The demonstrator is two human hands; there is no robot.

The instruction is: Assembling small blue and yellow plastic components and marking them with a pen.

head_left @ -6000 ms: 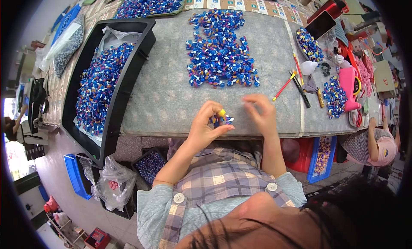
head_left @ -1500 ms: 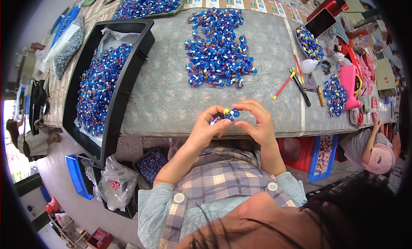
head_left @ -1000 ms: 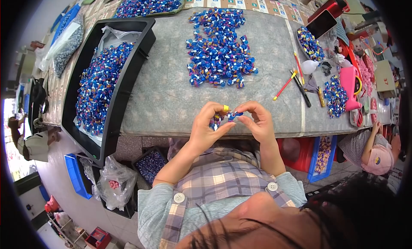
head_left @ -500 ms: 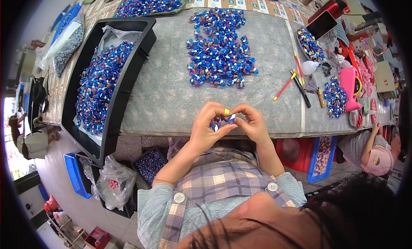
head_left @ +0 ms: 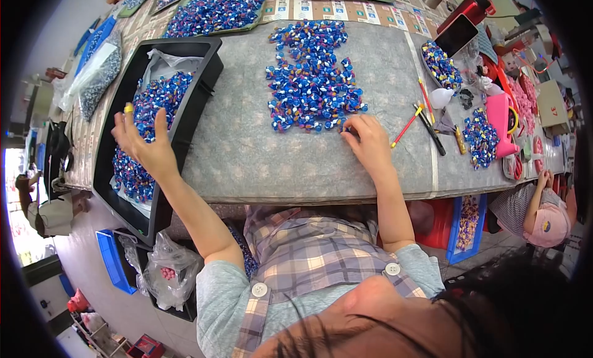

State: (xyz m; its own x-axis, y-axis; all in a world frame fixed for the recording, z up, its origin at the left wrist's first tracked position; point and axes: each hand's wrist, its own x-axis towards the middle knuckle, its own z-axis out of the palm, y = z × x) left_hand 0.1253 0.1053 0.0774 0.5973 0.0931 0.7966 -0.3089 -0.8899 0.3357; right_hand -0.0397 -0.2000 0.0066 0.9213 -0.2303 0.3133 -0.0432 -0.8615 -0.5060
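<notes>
My left hand (head_left: 147, 147) hovers over the black tray (head_left: 209, 74) with its fingers spread and nothing visible in them. A yellow band (head_left: 128, 108) is wrapped round one of its fingertips. Small glossy blue pieces (head_left: 162, 101), mixed with white, amber and purple, fill much of that tray on a white plastic liner. On the grey cloth, my right hand (head_left: 369, 142) is at the near right edge of a spread pile of similar pieces (head_left: 315, 92). Thumb and fingers are pinched together there; whatever is between them is too small to make out.
Right of the pile lie red-and-yellow sticks (head_left: 404, 128), a black pen (head_left: 431, 133) and a smaller heap of pieces (head_left: 480, 138). Beyond them are a phone (head_left: 456, 35) and a pink holder (head_left: 501, 126). Another person's hand (head_left: 543, 180) shows at far right.
My hands were together at the table's near edge, handling small pieces. They have parted: the left went out over the black tray and opened, the right moved forward to the pile.
</notes>
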